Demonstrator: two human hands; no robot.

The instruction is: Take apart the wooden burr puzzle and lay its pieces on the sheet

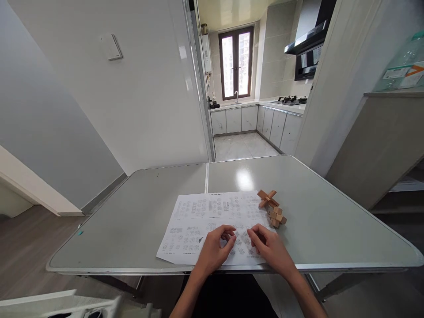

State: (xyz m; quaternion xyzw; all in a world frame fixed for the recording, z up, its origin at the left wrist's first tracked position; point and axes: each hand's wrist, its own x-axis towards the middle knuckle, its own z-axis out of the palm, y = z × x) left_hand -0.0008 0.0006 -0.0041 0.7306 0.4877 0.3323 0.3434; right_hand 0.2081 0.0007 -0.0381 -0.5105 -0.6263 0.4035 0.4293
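A large white paper sheet [198,210] printed with small diagrams lies on the table in front of me. Over its near edge, my left hand [219,247] is loosely curled, thumb and fingers apart, with nothing seen in it. My right hand [267,244] hovers a short way to the right, its fingers bent and loose, also with nothing visible in them. Beside the sheet's right edge sits a compact wooden burr puzzle [277,217]. Just behind that, several flat wooden puzzle pieces [268,198] lie crossed over one another, partly on the paper's corner.
The grey-green folding table [126,221] has a metal rim and a seam down its middle. A white chair-like object [66,304] stands at lower left. Beyond the table, a doorway leads to a kitchen with a gas stove [291,100]. A shelf [391,132] at right bears a large plastic bottle [406,66].
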